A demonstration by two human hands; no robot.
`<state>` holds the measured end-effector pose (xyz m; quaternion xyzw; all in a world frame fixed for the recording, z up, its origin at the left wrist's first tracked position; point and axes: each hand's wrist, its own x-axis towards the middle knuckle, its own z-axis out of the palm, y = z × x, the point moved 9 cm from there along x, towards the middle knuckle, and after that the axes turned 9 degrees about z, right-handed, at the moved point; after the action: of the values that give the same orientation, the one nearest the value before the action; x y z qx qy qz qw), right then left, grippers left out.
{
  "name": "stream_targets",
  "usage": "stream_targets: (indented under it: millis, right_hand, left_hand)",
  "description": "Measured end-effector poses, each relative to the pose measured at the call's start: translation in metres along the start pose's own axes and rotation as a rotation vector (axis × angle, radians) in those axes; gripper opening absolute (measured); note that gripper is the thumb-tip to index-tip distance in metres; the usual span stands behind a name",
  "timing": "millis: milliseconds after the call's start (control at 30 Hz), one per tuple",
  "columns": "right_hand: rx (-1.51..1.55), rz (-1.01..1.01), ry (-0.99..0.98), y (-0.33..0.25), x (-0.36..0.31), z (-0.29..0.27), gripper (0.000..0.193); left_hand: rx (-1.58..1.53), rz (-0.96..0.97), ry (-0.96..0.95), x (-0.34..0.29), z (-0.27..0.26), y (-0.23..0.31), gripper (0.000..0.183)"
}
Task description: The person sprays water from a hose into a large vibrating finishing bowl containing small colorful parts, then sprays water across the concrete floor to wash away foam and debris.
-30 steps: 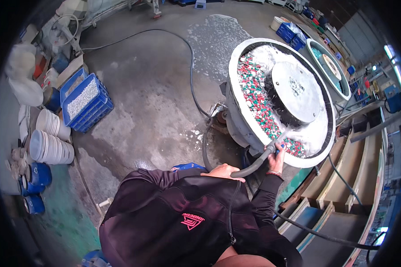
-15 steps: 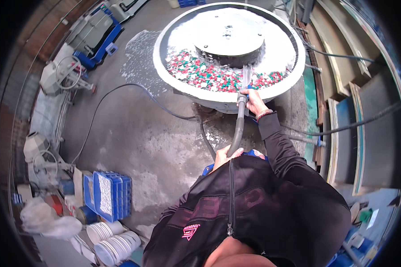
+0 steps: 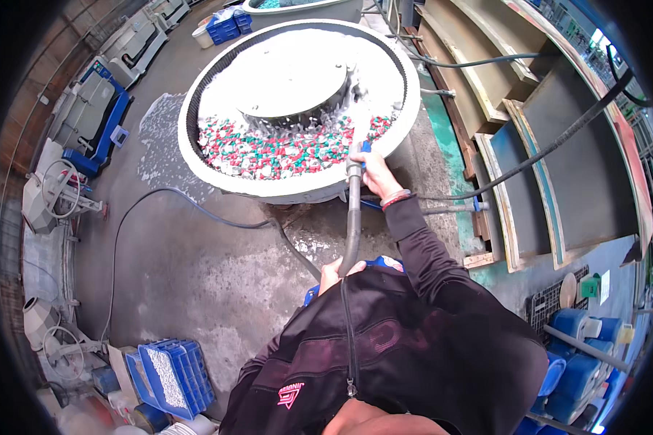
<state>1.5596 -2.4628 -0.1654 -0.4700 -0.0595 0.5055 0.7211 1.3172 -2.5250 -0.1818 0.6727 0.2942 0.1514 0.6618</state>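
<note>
Two bare hands share one grey hose (image 3: pixel 352 232) in the head view. The right hand (image 3: pixel 376 174), with a red band at its wrist, is clasped around the hose's front end beside a blue valve handle (image 3: pixel 366 147), just at the near rim of a big round tub (image 3: pixel 261 187). The left hand (image 3: pixel 331 275) grasps the same hose lower down, close against the front of the dark jacket (image 3: pixel 442 319); part of it is hidden there. From the hose's end a whitish stream (image 3: pixel 360 129) runs over the rim into the tub. Inside, many small red, green and white pieces (image 3: pixel 283 156) lie along the near side, between the rim and a raised round centre with a bright white top (image 3: pixel 290 80); white foam (image 3: pixel 377 65) covers the right and far parts. Pale suds spread on the wet floor (image 3: pixel 181 268) to the left of the tub, and a dark thin hose (image 3: pixel 141 196) curves across it. At lower left stands a blue crate (image 3: pixel 192 377) beside white pieces (image 3: pixel 165 377) in a blue container. Wood-edged troughs (image 3: pixel 588 152) fill the right side, crossed by a thick black hose (image 3: pixel 530 156), with blue jugs (image 3: pixel 577 362) below them. Beyond the big tub, near its far left, are stacked blue crates (image 3: pixel 223 29) and a pale bucket (image 3: pixel 203 36).
</note>
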Motion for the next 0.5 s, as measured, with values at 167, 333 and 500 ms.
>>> stream_targets:
  millis: [167,333,500]
  right_hand:
    - [0.016,0.033,-0.01,0.003,0.008,-0.003,0.021]
    - [0.032,-0.027,0.039,-0.006,-0.003,-0.008,0.023]
    - [-0.004,0.037,-0.034,-0.002,0.014,0.004,0.021]
  left_hand:
    - [0.04,-0.052,-0.094,0.0,0.008,0.018,0.039]
    - [0.047,-0.024,-0.08,0.007,0.012,0.011,0.036]
    - [0.057,-0.077,-0.026,0.006,0.008,0.009,0.035]
